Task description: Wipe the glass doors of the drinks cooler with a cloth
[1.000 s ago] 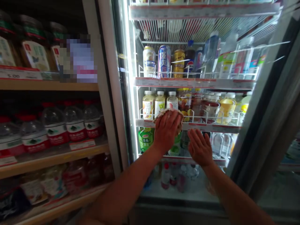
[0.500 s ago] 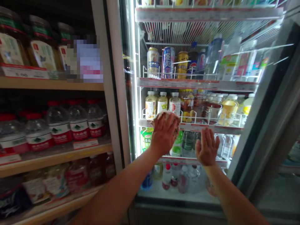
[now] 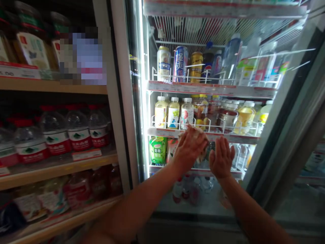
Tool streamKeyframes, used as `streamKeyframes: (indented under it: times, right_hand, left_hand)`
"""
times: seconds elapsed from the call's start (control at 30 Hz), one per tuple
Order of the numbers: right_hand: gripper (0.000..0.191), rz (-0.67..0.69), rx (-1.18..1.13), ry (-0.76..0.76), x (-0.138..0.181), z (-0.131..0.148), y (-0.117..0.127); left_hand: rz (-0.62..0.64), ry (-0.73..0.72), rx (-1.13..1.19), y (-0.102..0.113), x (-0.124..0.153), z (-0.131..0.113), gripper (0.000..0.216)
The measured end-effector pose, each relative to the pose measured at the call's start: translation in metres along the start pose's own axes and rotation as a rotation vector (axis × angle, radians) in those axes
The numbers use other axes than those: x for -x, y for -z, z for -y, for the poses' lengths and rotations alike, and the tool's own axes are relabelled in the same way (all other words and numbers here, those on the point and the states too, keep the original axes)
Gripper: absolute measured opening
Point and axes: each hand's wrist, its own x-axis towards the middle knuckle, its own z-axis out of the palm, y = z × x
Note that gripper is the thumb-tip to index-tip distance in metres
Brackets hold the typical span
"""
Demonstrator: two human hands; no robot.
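Near view ctr, abt 3 o'clock, crumpled cloth [image 3: 199,132] is under L hand [image 3: 187,151], fingers bent over it, gripping, prob. to press it on glass door [image 3: 208,210]. R hand [image 3: 221,157], cloth's 4-5 o'clock: fingers straight, nothing held, maybe bracing; contact unclear.

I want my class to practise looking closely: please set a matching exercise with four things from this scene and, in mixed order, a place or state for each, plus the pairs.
Column 1
1. Cloth
2. Right hand
3. Gold can
4. Bottles with red-and-white labels

Column 2
A. Standing just right of a blue can
B. Under the left hand
C. Lined up on a wood-edged shelf
D. Raised, with its fingers pointing up

Pairs: 1-B, 2-D, 3-A, 4-C
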Motion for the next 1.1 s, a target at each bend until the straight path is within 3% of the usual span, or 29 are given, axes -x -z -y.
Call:
streamKeyframes:
  times: [0.1,0.23,0.3,0.43,0.5,0.63,0.7,0.9,1.1]
  right_hand:
    - [0.069,-0.004,-0.011,0.009,0.0,0.0,0.0]
    - [0.068,-0.002,0.0,-0.009,-0.002,0.001,0.001]
    - [0.066,-0.001,0.004,-0.012,-0.002,0.002,0.001]
    - [0.065,-0.016,0.025,0.015,-0.002,0.001,0.001]
    - [0.064,-0.012,0.037,0.013,-0.002,0.0,0.0]
    - [0.065,-0.005,0.053,0.004,-0.003,0.001,0.002]
    - [0.065,-0.011,0.055,0.01,-0.004,0.002,0.003]
    - [0.064,0.007,0.061,0.011,-0.002,0.0,0.002]
    - [0.065,0.031,0.04,-0.009,0.002,-0.004,0.002]
  left_hand:
    - [0.061,-0.122,0.028,-0.004,0.0,-0.004,0.043]
    - [-0.053,0.1,-0.03,-0.002,-0.014,0.002,0.043]
    - [-0.066,0.141,-0.043,-0.003,-0.01,-0.001,0.043]
    - [0.058,-0.125,-0.016,-0.007,0.013,-0.011,0.042]
    - [0.091,-0.182,-0.034,-0.004,0.017,-0.005,0.043]
    - [0.012,0.057,-0.081,0.01,0.014,0.014,0.047]
    - [0.014,0.125,-0.076,0.015,0.026,0.014,0.047]
    - [0.141,-0.124,-0.077,0.019,0.087,0.01,0.048]
    - [0.136,0.123,-0.115,0.029,0.082,0.03,0.055]
